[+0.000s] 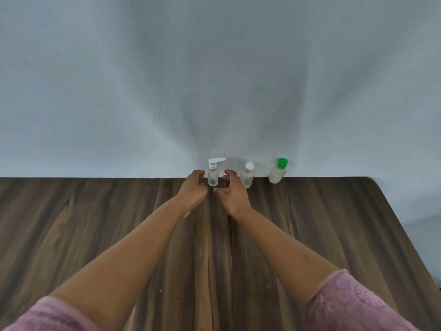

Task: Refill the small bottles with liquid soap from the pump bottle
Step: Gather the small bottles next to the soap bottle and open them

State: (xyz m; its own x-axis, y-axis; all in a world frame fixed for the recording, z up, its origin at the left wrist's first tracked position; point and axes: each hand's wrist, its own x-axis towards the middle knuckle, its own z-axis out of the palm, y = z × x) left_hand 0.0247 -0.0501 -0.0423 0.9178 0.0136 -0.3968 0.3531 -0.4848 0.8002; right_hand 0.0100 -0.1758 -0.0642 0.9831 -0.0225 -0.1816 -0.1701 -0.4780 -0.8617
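Left hand (193,191) and right hand (233,195) extended to the table (95,235) far edge. Both cupped, fingers loosely curled. Narrow gap between them.

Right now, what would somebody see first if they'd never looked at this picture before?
Two bare arms reach up the middle of the dark wooden table, and the left hand and right hand curve either side of a small clear pump bottle by the wall. Next the bright green cap jumps out, on the milky bottle at the row's right end, with a white-capped bottle between.
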